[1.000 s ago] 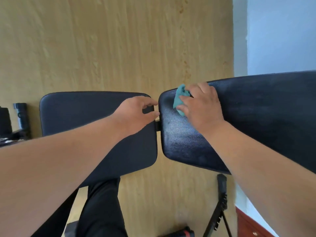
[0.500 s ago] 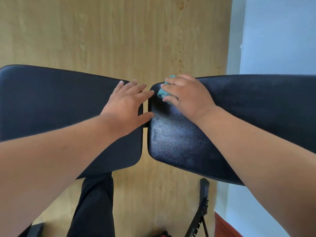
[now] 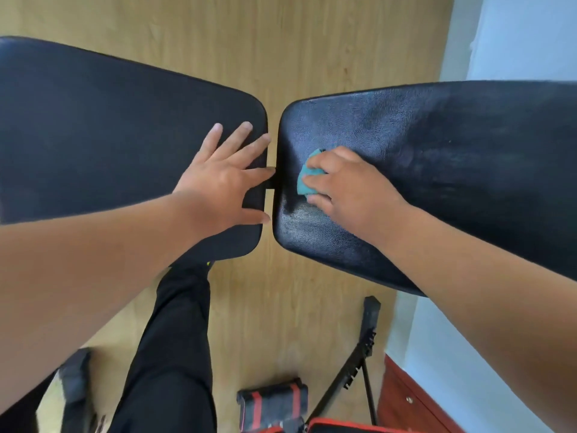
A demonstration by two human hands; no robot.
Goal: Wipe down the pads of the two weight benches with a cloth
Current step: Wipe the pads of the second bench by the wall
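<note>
Two black padded bench pads meet end to end over a wooden floor. My left hand (image 3: 226,179) lies flat, fingers spread, on the near right end of the left pad (image 3: 93,135). My right hand (image 3: 346,182) presses a small bunched teal cloth (image 3: 305,179) onto the left end of the right pad (image 3: 452,157), a little in from the narrow gap between the pads. Most of the cloth is hidden under my fingers. A dull smeared patch shows on the right pad just below the cloth.
My black trouser leg (image 3: 168,354) stands below the left pad. A black metal bench strut (image 3: 359,360) slants under the right pad. A black and red piece of gear (image 3: 271,401) lies on the floor at the bottom. A pale blue wall (image 3: 515,35) runs along the right.
My right hand has slid the cloth from the far top corner of the right pad toward me, to the middle of its left end. My left hand has flattened and spread.
</note>
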